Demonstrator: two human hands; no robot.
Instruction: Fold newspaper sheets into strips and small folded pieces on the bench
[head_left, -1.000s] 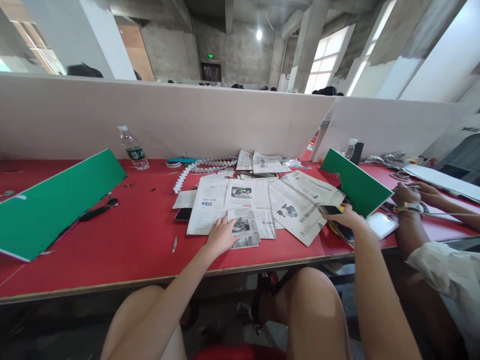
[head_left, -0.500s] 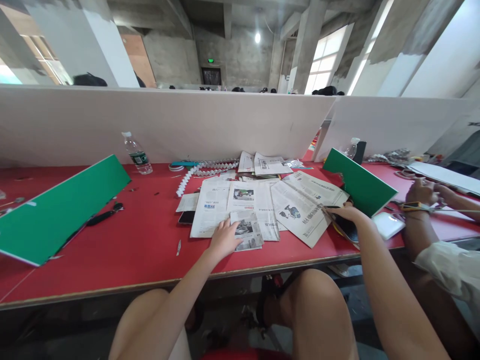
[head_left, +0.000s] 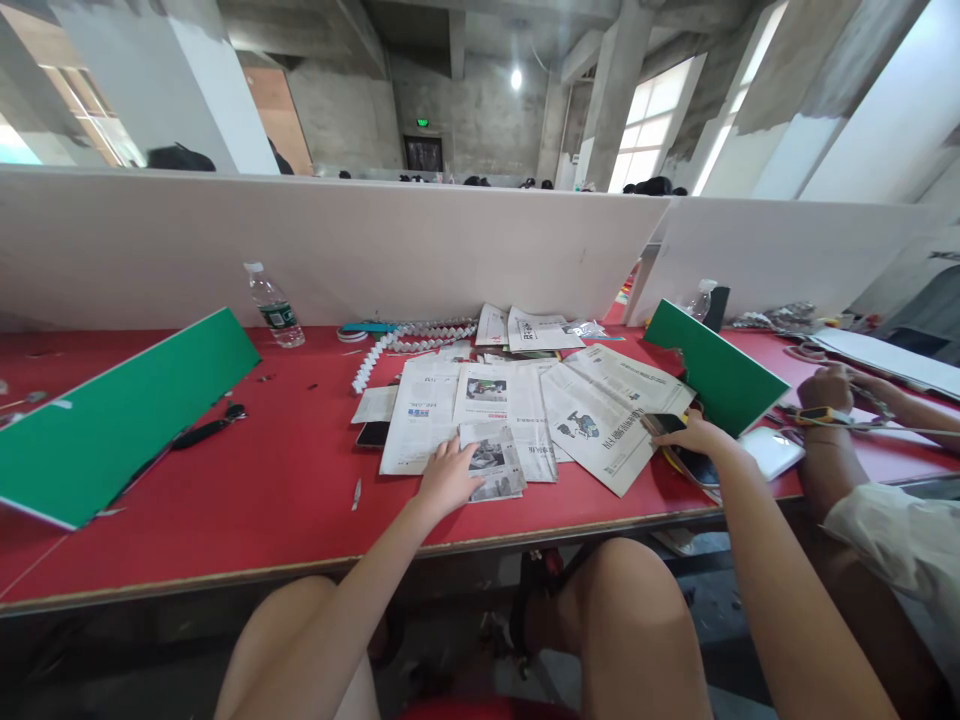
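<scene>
My left hand (head_left: 448, 476) lies with its fingers stretched out at the left edge of a small folded newspaper piece (head_left: 496, 470). That piece rests on larger open newspaper sheets (head_left: 420, 410). At the right, my right hand (head_left: 701, 437) pinches a dark, flat, narrow object (head_left: 663, 424), whose kind I cannot make out. It is held over the right edge of a slanted newspaper sheet (head_left: 600, 435). Beneath this hand, a dark rounded item (head_left: 694, 463) with a yellow edge is partly covered.
Green boards (head_left: 142, 410) stand tilted at left and right. A water bottle (head_left: 275, 310), a white folded-paper chain (head_left: 375, 355) and a black-handled tool (head_left: 210, 428) lie about the red table (head_left: 300, 520). At right, another person's hands (head_left: 829, 390) work beside a white box (head_left: 770, 452).
My right hand has turned slightly, and the dark flat object in it now shows more of its face. My left hand stays on the small newspaper piece. The neighbour's hands shifted a little.
</scene>
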